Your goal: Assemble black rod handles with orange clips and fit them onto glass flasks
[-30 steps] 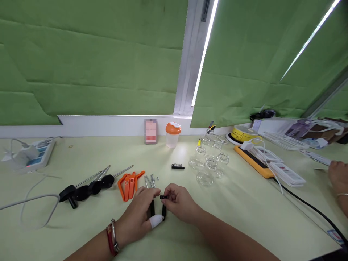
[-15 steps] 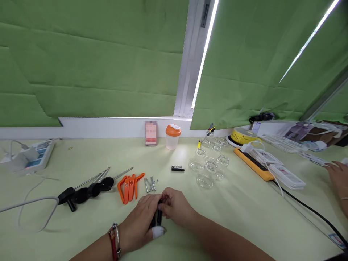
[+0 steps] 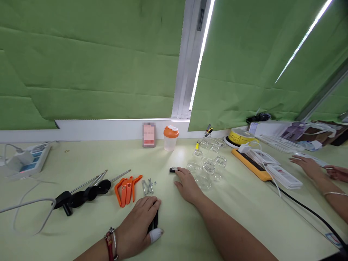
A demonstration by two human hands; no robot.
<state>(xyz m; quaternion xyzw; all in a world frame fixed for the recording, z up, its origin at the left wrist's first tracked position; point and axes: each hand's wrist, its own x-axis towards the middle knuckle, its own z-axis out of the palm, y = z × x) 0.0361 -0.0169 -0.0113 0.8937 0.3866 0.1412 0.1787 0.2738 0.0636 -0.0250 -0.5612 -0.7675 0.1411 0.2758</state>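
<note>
My left hand [image 3: 140, 224], its thumb wrapped in white, is closed over some black pieces [image 3: 155, 220] near the table's front edge; the hand hides most of them. Farther forward, my right hand [image 3: 187, 184] reaches out palm down, with its fingertips on the right end of a small black comb-like piece [image 3: 173, 170]. Several silver screws [image 3: 148, 186] lie beyond my left hand. Orange plastic parts [image 3: 127, 190] sit left of the screws. Several clear glass jars [image 3: 208, 167] stand just right of my right hand.
Screwdrivers with black parts [image 3: 91, 193] and a white power strip [image 3: 35, 159] lie at left. A cup with an orange lid [image 3: 170, 138] stands by the wall near a phone [image 3: 149, 135]. At right are an orange power strip [image 3: 251, 165] and another person's hands [image 3: 310, 166].
My right hand has left the black pieces by my left hand and moved forward to the comb-like piece. At the right, the other person's hand has moved inward, and a second hand now shows.
</note>
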